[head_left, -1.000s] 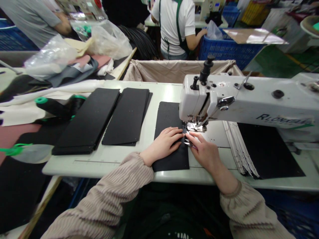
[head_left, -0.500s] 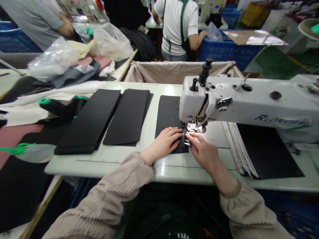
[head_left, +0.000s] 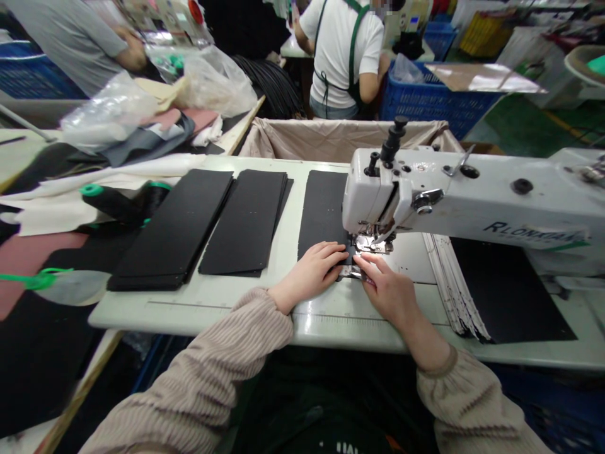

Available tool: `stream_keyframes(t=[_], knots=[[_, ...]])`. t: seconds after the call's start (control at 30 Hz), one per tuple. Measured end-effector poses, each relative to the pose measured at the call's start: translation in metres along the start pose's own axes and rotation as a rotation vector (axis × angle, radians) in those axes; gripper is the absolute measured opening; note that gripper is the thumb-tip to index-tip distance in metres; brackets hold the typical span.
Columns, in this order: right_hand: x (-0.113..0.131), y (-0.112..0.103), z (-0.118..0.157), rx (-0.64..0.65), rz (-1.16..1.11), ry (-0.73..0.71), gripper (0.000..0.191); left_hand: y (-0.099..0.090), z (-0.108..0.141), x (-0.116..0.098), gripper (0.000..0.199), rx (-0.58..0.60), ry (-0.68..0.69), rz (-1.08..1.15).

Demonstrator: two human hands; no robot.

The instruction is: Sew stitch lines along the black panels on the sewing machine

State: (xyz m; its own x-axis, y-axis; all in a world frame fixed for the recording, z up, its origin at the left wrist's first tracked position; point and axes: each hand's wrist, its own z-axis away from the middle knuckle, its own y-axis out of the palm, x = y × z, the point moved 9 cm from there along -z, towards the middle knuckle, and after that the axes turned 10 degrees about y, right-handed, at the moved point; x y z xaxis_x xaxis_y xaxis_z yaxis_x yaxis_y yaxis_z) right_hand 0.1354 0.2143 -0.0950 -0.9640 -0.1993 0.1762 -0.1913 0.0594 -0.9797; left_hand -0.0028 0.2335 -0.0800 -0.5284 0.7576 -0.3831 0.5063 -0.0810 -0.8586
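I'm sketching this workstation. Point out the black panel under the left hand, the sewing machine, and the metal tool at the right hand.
Black panel (head_left: 322,211), head view: middle of its uncovered face.
Sewing machine (head_left: 466,202), head view: side of its white arm.
Metal tool (head_left: 350,272), head view: its shiny exposed part.

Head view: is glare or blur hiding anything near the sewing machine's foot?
Head view, centre: bright glare on the presser foot washes out fine detail; head view, lower: a softer shine on the table, with the left hand and right hand reasonably clear; head view, top: the white-shirted co-worker looks soft.
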Motion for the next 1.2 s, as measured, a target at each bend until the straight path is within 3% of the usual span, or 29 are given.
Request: stream_keyframes(t=[0.47,1.2], knots=[[-0.001,0.000,0.001,-0.024,-0.017,-0.006,0.047,0.005,-0.007,0.018,0.042,-0.005,-0.046,-0.015],[-0.001,-0.004,0.001,-0.027,-0.059,0.004,0.045,0.001,-0.010,0.018,0.045,-0.017,-0.036,-0.033]])
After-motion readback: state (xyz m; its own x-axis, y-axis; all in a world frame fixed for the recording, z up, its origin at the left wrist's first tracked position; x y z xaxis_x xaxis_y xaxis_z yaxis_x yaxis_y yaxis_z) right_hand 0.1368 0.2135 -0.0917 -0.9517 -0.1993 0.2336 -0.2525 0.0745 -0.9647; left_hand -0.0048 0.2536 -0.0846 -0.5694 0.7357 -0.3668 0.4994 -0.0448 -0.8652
